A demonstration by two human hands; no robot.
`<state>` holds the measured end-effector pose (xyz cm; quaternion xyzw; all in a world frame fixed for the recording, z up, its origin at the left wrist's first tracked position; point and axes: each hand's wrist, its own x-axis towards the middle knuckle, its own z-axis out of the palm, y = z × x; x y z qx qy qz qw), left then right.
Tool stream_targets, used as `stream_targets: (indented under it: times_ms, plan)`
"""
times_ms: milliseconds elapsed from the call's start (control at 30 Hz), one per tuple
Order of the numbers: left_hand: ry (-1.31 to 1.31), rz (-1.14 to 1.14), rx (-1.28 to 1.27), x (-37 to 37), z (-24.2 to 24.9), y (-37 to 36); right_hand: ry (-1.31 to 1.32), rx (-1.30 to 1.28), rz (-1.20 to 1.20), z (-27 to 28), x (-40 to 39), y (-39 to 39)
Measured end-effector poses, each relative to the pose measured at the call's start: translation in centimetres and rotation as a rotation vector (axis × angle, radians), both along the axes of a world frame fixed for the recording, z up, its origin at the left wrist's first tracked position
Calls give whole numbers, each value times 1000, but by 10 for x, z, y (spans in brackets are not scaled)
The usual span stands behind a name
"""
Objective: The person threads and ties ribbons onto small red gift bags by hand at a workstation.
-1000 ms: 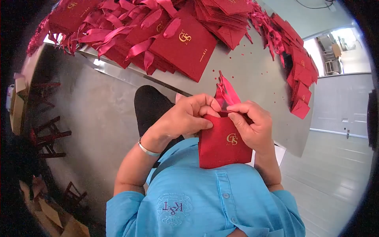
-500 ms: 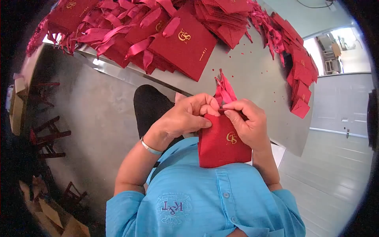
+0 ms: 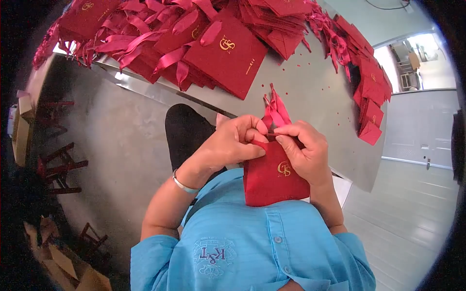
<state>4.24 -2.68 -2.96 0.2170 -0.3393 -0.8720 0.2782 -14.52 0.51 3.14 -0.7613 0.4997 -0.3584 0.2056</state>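
A small red gift bag (image 3: 264,179) with a gold monogram rests against my blue shirt, its opening towards the table. My left hand (image 3: 235,140) grips the left side of its top edge, thumb on the front and fingers curled at the mouth. With thumb and forefinger, my right hand (image 3: 306,150) pinches the top edge on the right side. Between the hands, a pink-red ribbon (image 3: 276,110) runs from the bag's mouth out over the table. What the left fingertips do inside the mouth is hidden.
Stacked red bags (image 3: 225,53) with ribbon handles cover the far left of the grey table (image 3: 310,97). Another row of red bags (image 3: 371,104) lies along the right side. Small red dots are scattered between. Wooden stools (image 3: 63,167) and cardboard (image 3: 73,266) stand on the floor at left.
My left thumb has slid slightly to the right along the bag's top edge. The bag's left top edge has shifted a little. My right hand keeps its pinch.
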Motion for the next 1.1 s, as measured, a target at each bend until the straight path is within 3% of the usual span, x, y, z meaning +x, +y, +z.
stream_targets:
  times_ms: [133, 467, 733, 933, 1100]
  plan:
    - [-148, -7, -49, 5, 15, 1, -30, -8, -3, 7, 1, 2]
    - [-155, 59, -148, 1, 8, 6, 24, -125, 39, 5, 3, 2]
    - [-463, 198, -426, -3, 10, 16, 167, -266, 60, 10, 5, -1]
    - [-321, 127, -209, 4, 10, 14, 193, -184, 64, 17, 4, 5]
    - [-311, 118, -256, 4, 8, 14, 236, -202, 112, 17, 9, 4]
